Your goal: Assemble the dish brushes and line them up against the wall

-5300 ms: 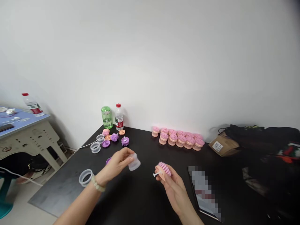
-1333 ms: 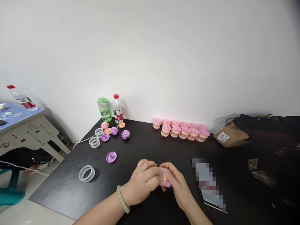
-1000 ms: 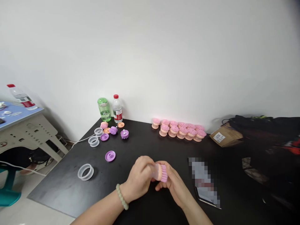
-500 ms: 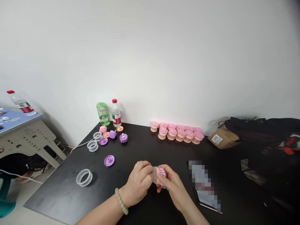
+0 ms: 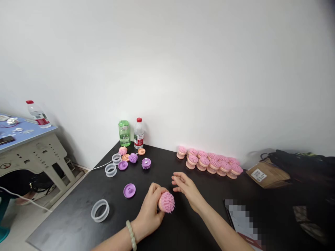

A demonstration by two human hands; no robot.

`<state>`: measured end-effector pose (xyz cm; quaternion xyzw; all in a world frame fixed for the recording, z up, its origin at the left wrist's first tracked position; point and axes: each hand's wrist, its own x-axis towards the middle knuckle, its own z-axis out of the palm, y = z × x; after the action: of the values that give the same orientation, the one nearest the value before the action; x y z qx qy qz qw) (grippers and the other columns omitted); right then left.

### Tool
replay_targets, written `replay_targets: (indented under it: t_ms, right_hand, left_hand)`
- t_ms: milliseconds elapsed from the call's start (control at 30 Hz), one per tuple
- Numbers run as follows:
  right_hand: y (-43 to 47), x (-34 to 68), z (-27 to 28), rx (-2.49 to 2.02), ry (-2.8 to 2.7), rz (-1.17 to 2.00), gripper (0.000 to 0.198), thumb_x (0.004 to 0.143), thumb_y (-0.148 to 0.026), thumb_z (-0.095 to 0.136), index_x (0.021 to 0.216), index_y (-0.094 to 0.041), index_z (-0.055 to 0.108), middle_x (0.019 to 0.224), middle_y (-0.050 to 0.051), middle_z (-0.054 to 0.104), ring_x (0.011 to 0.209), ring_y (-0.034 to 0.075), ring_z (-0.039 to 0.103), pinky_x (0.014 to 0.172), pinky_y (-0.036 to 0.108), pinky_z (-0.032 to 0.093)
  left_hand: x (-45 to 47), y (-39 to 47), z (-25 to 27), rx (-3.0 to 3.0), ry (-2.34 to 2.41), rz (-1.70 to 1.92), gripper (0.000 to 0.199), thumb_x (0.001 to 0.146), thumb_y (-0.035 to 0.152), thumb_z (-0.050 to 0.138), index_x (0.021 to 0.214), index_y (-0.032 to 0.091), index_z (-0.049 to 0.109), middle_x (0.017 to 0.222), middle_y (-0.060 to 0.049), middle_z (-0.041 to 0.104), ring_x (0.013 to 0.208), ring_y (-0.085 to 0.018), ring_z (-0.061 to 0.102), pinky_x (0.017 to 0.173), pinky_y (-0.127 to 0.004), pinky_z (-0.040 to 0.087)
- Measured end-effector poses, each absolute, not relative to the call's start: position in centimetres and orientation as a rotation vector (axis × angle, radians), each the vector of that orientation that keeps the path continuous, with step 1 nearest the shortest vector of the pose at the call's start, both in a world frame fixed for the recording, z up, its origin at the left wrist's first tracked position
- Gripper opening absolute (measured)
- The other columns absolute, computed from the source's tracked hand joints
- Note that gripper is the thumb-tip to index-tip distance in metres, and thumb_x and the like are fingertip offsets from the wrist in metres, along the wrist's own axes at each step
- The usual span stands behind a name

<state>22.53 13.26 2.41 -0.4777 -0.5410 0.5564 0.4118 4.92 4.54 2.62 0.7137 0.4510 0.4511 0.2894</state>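
Note:
My left hand (image 5: 151, 206), with a bead bracelet at its wrist, grips a round scalp brush (image 5: 166, 202) by its peach base, pink bristles facing right. Its handle is hidden in my fingers. Apart from the brush, my right hand (image 5: 186, 188) hovers to the right with fingers stretched out and nothing in them. Several finished-looking pink brushes (image 5: 202, 162) stand in two rows by the wall. On the left lie a purple disc (image 5: 129, 190), a clear ring (image 5: 100, 210), two smaller clear rings (image 5: 110, 170), and a purple bristle head (image 5: 146, 163) with its stem up.
A green bottle (image 5: 124, 134) and a red-capped water bottle (image 5: 139, 134) stand at the back left. A pixelated flat device (image 5: 242, 219), a brown paper bag (image 5: 267, 174) and a dark bag (image 5: 309, 167) lie right. A blue-topped table (image 5: 39, 131) stands far left.
Both hands were together on the brush. Now my right hand has let go and opened, while my left hand holds the brush with its bristles turned more toward me. The view has shifted slightly.

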Motion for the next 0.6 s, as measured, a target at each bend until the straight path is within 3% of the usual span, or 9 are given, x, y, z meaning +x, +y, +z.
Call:
replay_targets:
  t_ms: [167, 300, 467, 600]
  right_hand:
    - [19.4, 16.1, 0.6, -1.218, -1.520, 1.370, 0.049, 0.077, -0.032, 0.073, 0.122, -0.022, 0.058, 0.124, 0.011, 0.062, 0.087, 0.018, 0.067, 0.069, 0.033, 0.060]
    - [22.1, 11.6, 0.1, -1.189, -1.765, 1.347, 0.052, 0.081, -0.016, 0.070, 0.130, -0.019, 0.054, 0.121, 0.011, 0.066, 0.083, 0.016, 0.070, 0.072, 0.032, 0.061]
    - [25.5, 9.4, 0.9, -1.200, -2.074, 1.071, 0.031, 0.096, -0.028, 0.063, 0.124, -0.017, 0.059, 0.121, 0.008, 0.064, 0.097, 0.021, 0.067, 0.081, 0.040, 0.059]
    - [27.9, 8.3, 1.6, -1.137, -2.278, 0.743, 0.034, 0.096, -0.031, 0.062, 0.128, -0.019, 0.058, 0.134, 0.010, 0.057, 0.116, 0.027, 0.060, 0.097, 0.050, 0.051]
  left_hand:
    - [4.6, 4.3, 1.5, 1.995, 1.088, 1.132, 0.056, 0.059, -0.009, 0.051, 0.104, 0.024, 0.058, 0.100, -0.004, 0.050, 0.091, -0.020, 0.054, 0.078, -0.031, 0.047]
    - [4.3, 4.7, 0.5, 2.008, 1.087, 1.127, 0.056, 0.055, -0.008, 0.054, 0.101, 0.024, 0.059, 0.095, -0.003, 0.048, 0.084, -0.019, 0.053, 0.070, -0.028, 0.044]
    - [3.7, 5.4, -0.7, 1.977, 1.155, 1.178, 0.060, 0.050, -0.007, 0.053, 0.101, 0.025, 0.058, 0.093, -0.002, 0.046, 0.082, -0.018, 0.052, 0.067, -0.028, 0.041]
    - [3.7, 5.6, -1.4, 1.981, 1.245, 1.162, 0.061, 0.048, -0.006, 0.054, 0.099, 0.026, 0.057, 0.093, -0.001, 0.046, 0.079, -0.018, 0.050, 0.067, -0.028, 0.040]
